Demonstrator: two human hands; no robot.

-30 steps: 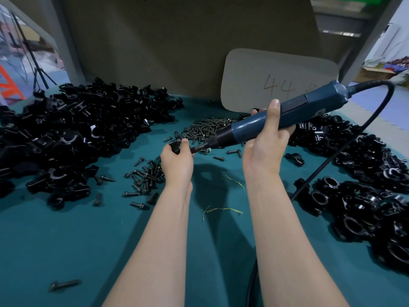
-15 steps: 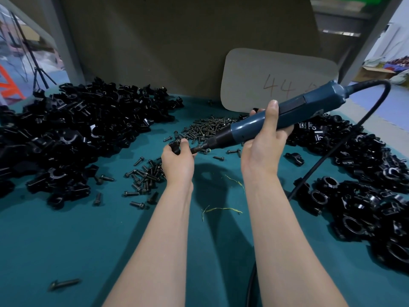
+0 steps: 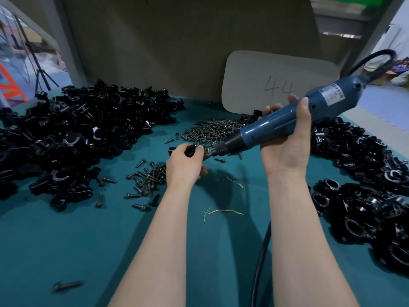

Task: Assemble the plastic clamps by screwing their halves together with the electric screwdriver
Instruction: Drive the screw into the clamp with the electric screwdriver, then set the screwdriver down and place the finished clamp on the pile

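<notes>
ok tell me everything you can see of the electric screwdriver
The electric screwdriver is a slim blue barrel with a black nose, a pale label near the rear and a black cord leaving its back end. The right hand grips its middle, tilted tip down-left. Its bit tip sits at the black clamp pinched in the left hand.

Table cover (image 3: 66, 251): plain teal.
Clamp halves (image 3: 66, 134), left heap: black, with glossy glints.
Assembled clamps (image 3: 365, 196), right heap: same black.
Clamp (image 3: 190, 151) in left hand (image 3: 183, 169): black.
Screws (image 3: 212, 131): dark grey metal, dull shine.
Electric screwdriver (image 3: 287, 125) in right hand (image 3: 285, 151): slate-blue body, black nose, pale label with fine print.
Cable (image 3: 261, 262): black.
Card (image 3: 254, 80): pale grey, "44" in faint pencil.
Back panel (image 3: 177, 52): flat olive-brown.
Threads (image 3: 223, 211) on the cover: yellow.
</notes>
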